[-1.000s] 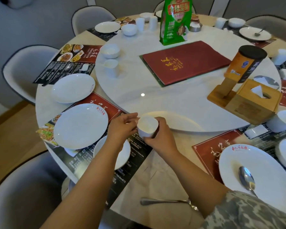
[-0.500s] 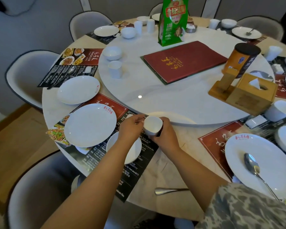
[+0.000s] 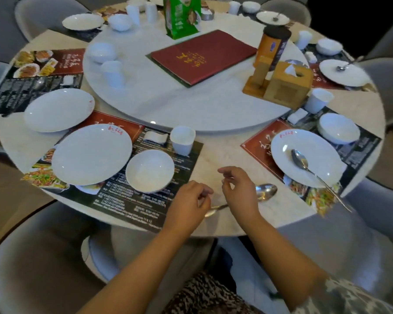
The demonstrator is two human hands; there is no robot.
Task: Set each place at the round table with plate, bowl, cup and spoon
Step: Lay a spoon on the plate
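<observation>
White china is nearly in order at the place nearest me: a plate (image 3: pixel 91 154), a bowl (image 3: pixel 149 170) just right of it and a cup (image 3: pixel 182 140) standing upright beyond the bowl all sit on the dark placemat (image 3: pixel 132 198), up and to the left of my fingertips. Only the spoon (image 3: pixel 264 192) is out of position. It lies on the bare marble table (image 3: pixel 222 155), its bowl showing just past my right hand (image 3: pixel 241 189) and its handle running under that hand toward my left hand (image 3: pixel 188 201).

Both hands hover low over the spoon with fingers loosely curled and holding nothing; I cannot tell whether the left fingertips touch the handle tip.

To the right of my fingers, the neighbouring place looks finished, with a spoon resting on its plate (image 3: pixel 309 159) and a bowl and cup beyond.

Far to the left, another plate (image 3: pixel 59 109) lies alone by its mat, while a bowl and cup wait on the turntable (image 3: pixel 191 109). I judge that setting unfinished. The far places are too blurred to judge fully.
</observation>
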